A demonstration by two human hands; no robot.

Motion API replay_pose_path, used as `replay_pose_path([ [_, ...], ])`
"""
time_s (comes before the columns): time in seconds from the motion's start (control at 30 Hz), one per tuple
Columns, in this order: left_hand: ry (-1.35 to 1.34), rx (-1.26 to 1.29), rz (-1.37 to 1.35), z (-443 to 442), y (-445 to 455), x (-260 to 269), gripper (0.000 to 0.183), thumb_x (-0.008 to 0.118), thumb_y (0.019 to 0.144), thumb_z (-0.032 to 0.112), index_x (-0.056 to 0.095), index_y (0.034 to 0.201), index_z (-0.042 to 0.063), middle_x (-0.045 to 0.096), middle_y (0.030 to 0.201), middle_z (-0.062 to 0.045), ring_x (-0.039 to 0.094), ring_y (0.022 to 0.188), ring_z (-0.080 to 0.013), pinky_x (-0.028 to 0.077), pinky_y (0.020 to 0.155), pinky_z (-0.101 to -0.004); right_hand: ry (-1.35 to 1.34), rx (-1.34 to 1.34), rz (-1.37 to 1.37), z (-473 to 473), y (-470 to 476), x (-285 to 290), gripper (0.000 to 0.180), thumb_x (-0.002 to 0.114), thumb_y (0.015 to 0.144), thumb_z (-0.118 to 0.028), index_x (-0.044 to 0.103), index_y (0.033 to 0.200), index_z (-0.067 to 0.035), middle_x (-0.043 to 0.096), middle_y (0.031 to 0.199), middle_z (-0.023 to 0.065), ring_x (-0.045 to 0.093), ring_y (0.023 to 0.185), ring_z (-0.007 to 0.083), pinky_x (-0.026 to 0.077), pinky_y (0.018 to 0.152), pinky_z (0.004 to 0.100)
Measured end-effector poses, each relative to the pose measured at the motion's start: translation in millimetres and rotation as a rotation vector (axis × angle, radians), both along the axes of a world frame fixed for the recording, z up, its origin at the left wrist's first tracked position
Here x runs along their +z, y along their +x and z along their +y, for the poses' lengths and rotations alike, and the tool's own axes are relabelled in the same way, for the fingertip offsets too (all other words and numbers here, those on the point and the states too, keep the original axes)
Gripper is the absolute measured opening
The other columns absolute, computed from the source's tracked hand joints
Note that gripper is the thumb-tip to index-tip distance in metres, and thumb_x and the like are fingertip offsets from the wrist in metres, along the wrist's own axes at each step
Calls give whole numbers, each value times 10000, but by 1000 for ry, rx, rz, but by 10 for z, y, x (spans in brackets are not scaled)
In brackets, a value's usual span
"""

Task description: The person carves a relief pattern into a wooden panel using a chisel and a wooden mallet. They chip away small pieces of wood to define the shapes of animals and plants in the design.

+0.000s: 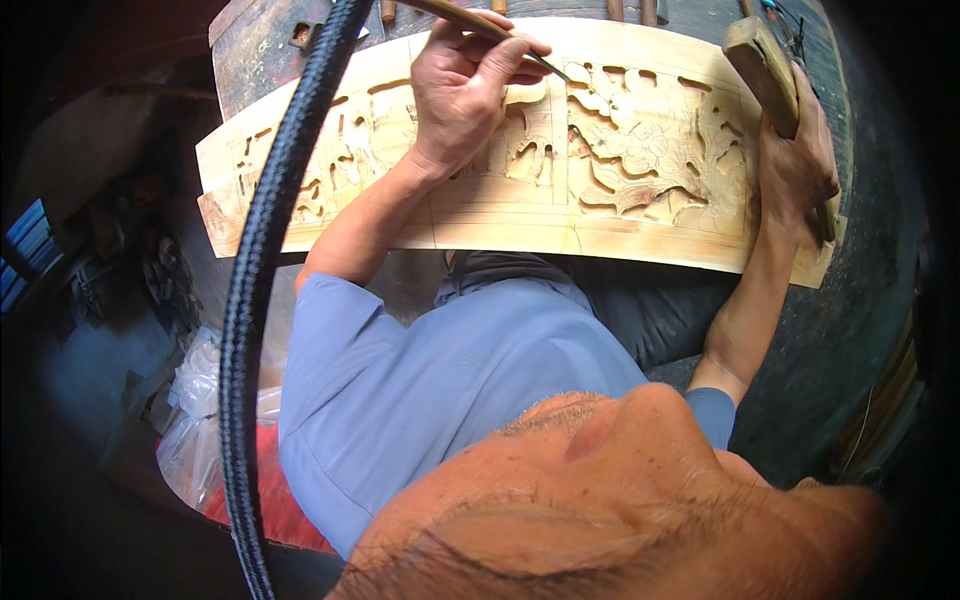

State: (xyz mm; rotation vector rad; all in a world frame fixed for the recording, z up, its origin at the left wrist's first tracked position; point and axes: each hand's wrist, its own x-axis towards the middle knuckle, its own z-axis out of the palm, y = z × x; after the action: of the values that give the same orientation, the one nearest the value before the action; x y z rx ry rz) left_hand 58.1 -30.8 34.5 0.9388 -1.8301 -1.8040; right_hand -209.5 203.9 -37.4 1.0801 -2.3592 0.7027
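Note:
A long, pale wooden panel [487, 225] lies across the bench, with openwork carving along it and pencilled lines on its face. My left hand [465, 94] holds a carving chisel [480, 26] by its wooden handle. The chisel's thin metal tip meets the panel at the upper left of a section of carved flowers and leaves [645, 142]. Over the panel's right end, my right hand [802, 157] is closed around a wooden mallet [761, 75], whose thick block rises above the fingers. Part of the carving is hidden under my left hand and forearm.
Several wooden tool handles [615, 9] lie along the far side of the worn bench [259, 45]. A small box-like object [304, 34] is at the far left. A dark braided cord [251, 300] crosses the near view. Clear plastic bags [195, 420] rest by a red surface [274, 487].

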Motion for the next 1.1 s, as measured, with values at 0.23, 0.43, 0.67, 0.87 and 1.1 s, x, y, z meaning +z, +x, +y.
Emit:
replay_pose_path([
  [0.23,-572,-266,269,-33,-155,-84,237,690,948,-37,606,1165,11,783,971,-112,774,905,-167,630,766,-272,12,21,-30,-5,27,36,569,833,840,-156,664,1377,-241,753,1230,46,742,1090,259,594,922,345],
  [0.43,-722,-340,177,2,-190,-55,224,680,967,-13,603,1175,20,779,990,-120,775,884,-190,645,775,-283,13,27,-33,-6,34,67,577,828,840,-166,654,1381,-264,752,1227,36,742,1081,254,597,905,350],
  [0.67,335,-306,314,-189,-209,30,148,567,1063,87,517,1170,-2,743,1057,-225,771,922,-255,672,809,-342,59,16,-20,-25,74,159,578,814,847,-165,644,1385,-289,754,1216,27,746,1059,262,596,897,357],
  [0.87,-121,-129,202,-263,-145,-15,167,555,1064,71,493,1202,-1,740,1046,-231,764,968,-265,663,850,-348,2,13,-21,-15,21,57,628,803,804,-103,648,1383,-291,750,1233,25,742,1079,259,598,915,353],
  [1.1,-38,-140,149,-111,-56,-4,283,551,1039,-19,388,1268,14,725,1055,-220,740,1000,-244,634,882,-325,9,43,-142,-87,81,102,606,823,792,-73,676,1355,-245,758,1208,57,747,1065,265,595,914,368],
])
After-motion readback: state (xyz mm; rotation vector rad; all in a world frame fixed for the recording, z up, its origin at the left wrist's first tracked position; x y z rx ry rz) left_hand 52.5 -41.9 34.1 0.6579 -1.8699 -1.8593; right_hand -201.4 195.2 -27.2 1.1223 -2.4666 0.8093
